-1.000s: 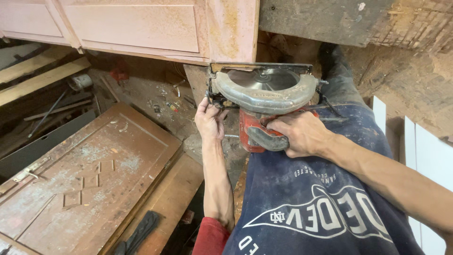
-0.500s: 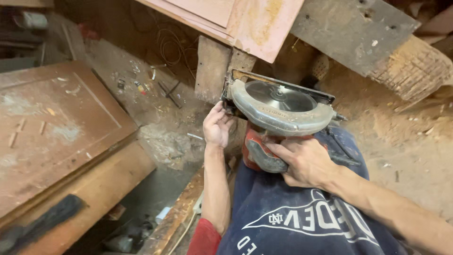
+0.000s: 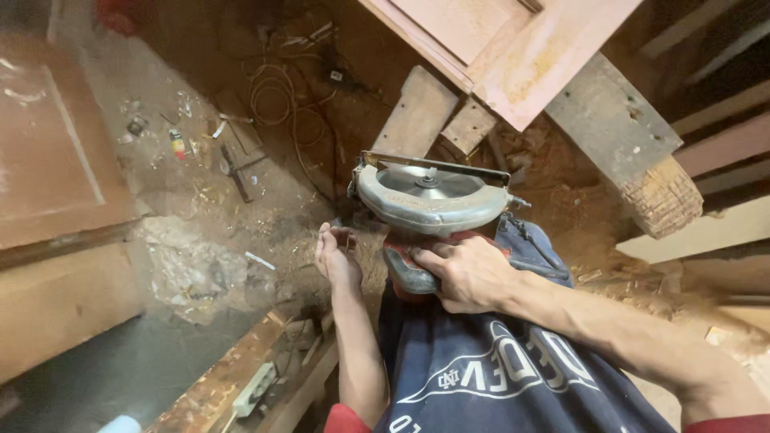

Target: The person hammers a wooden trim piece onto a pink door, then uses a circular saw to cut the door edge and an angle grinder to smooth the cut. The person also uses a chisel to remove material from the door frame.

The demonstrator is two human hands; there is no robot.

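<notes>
Wooden planks (image 3: 419,111) beyond circular saw (image 3: 431,198)

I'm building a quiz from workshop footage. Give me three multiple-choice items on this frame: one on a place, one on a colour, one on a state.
1. Where is the circular saw?
A. on the floor by the door panel
B. over the person's lap, held at its handle
C. hung on a wall

2. What colour is the saw's blade guard?
A. grey metal
B. bright yellow
C. green

3. What is the left hand doing?
A. gripping the handle
B. holding a hammer
C. open, beside the saw's left edge, gripping nothing

Answers:
1 B: the right hand closes on the handle above the navy shirt.
2 A: the rounded guard is dull grey.
3 C: its fingers are spread, with nothing visible in the palm.
</notes>
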